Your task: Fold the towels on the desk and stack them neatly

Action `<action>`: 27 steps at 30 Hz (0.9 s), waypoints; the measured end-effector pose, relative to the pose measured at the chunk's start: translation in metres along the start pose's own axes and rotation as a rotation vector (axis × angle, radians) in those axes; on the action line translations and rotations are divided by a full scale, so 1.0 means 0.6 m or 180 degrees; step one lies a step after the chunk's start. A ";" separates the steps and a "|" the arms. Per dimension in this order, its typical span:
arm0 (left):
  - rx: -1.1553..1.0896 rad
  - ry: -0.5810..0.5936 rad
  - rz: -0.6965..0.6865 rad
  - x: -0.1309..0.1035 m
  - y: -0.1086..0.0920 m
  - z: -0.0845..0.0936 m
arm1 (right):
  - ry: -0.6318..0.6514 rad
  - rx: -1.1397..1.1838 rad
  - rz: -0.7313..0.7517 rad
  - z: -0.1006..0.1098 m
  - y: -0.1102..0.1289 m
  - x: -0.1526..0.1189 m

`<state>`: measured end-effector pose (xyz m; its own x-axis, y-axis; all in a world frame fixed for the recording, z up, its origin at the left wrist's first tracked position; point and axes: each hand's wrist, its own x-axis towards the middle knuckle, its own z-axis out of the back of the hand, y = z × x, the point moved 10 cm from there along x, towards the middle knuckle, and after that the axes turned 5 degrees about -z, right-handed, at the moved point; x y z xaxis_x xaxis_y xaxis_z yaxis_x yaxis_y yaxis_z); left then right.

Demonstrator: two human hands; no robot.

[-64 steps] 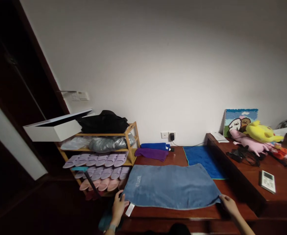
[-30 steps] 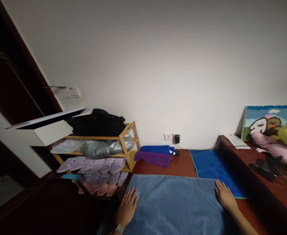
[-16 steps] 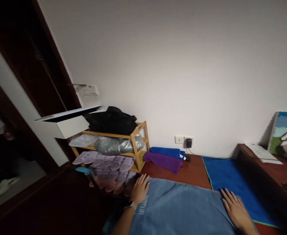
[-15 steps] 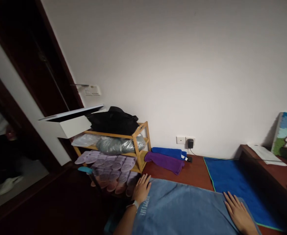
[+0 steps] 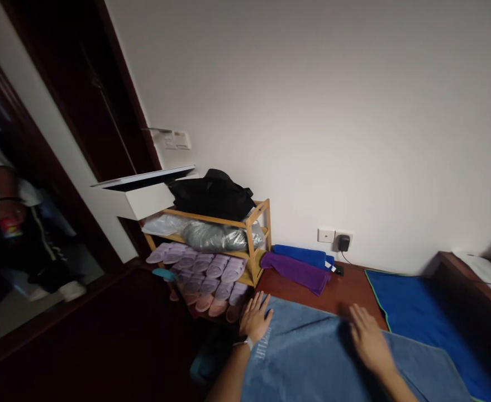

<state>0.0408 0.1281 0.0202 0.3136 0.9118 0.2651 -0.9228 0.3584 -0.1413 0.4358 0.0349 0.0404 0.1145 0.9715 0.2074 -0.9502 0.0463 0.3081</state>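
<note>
A blue-grey towel with pale lettering near its left edge lies spread over the reddish-brown tabletop. My left hand rests flat on its upper left corner, fingers apart; a white band is round that wrist. Above the towel's middle, slightly blurred, is my right hand with fingers stretched out and nothing in it. A dark shadow falls on the cloth beside it. Beyond the far edge lie a folded purple towel and a rolled blue towel. A bright blue cloth with green edging spreads to the right.
A wooden rack at left holds a black bag, plastic-wrapped items and several slippers. A white box juts from its top. A plugged-in adapter is on the wall. A person stands in the doorway.
My right hand has left the towel's right edge and moved left over its middle. My left hand stays at the corner. The view has shifted, and more of the person in the doorway shows.
</note>
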 end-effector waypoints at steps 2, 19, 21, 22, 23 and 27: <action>-0.0034 0.0020 0.0014 0.002 0.002 -0.002 | 0.0382 0.0273 0.0355 -0.030 0.137 0.014; -0.0052 0.0068 0.0007 0.026 0.007 -0.002 | 0.0722 -0.0348 -0.0512 -0.035 -0.090 -0.010; -0.0062 0.0056 0.0019 0.027 0.009 -0.002 | 0.0667 -0.0405 -0.0671 -0.029 -0.158 -0.018; -0.0064 0.0051 0.0023 0.027 0.010 -0.003 | 0.0638 -0.0398 -0.0702 -0.026 -0.188 -0.023; -0.0062 0.0048 0.0022 0.028 0.010 -0.004 | 0.0596 -0.0376 -0.0715 -0.024 -0.216 -0.029; -0.0031 0.0064 0.0012 0.029 0.012 -0.008 | 0.0278 -0.0331 -0.0866 -0.007 -0.310 -0.057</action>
<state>0.0409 0.1477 0.0192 0.3145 0.9170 0.2452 -0.9218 0.3567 -0.1517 0.6074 -0.0061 -0.0277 0.3478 0.9363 0.0484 -0.9132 0.3266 0.2438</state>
